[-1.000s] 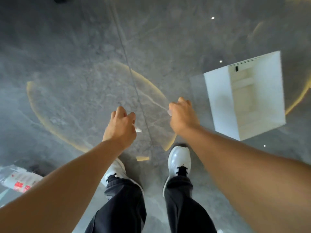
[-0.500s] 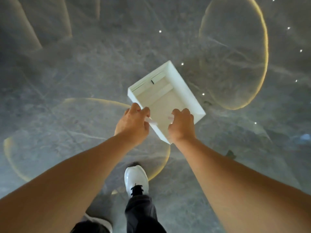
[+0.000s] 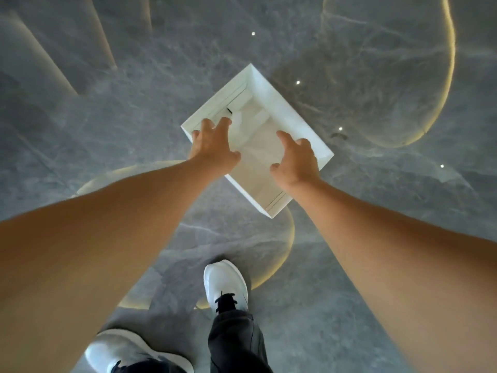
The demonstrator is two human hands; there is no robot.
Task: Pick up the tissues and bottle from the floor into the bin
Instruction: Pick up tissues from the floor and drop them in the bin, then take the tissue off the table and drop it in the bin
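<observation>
Your hands, left (image 3: 215, 148) and right (image 3: 297, 160), pinched tissues a moment ago; now both spread empty over the bin (image 3: 309, 135). Bottle next.

We seem to stand in a polished indoor hall or lobby, judging by the glossy grey marble-veined floor (image 3: 349, 265) that mirrors small ceiling lights (image 3: 253, 33) and curved glowing bands (image 3: 451, 63) around us.

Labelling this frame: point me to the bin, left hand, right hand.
bin (image 3: 289, 118): head view, inner face of its far-right wall.
left hand (image 3: 213, 149): head view, back of the hand, fingers spread.
right hand (image 3: 297, 160): head view, back of the hand, fingers spread.
</observation>
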